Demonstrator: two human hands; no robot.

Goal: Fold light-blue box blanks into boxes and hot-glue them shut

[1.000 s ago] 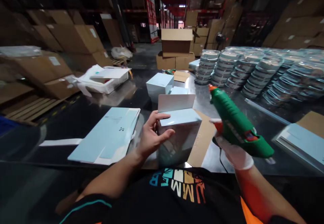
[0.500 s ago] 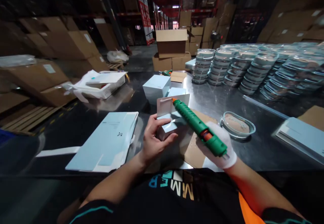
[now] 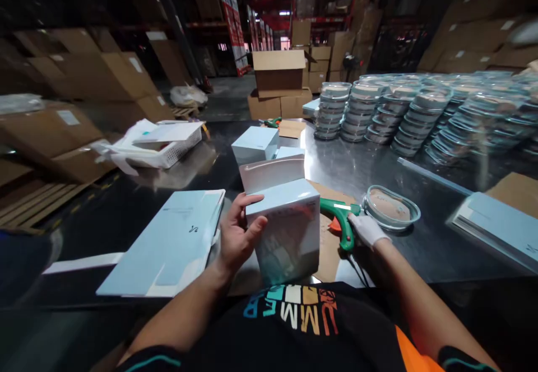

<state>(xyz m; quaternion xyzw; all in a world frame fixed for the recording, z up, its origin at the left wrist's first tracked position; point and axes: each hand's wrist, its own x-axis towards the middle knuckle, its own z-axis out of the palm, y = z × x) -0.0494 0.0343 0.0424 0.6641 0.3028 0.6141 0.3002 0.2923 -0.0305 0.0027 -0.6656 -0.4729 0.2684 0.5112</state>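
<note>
One box [image 3: 286, 226], left grip [image 3: 235, 235] clasping it | one glue gun [image 3: 340, 218], right grip [image 3: 365, 229] clutching it

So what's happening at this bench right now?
A person stands at a metal table. Their bare left hand grips the side of a pale blue box whose top flap stands open. Their gloved right hand rests on a green glue gun lying on cardboard beside the box. A clear round dish sits just right of it, with flat box blanks to the left.
</note>
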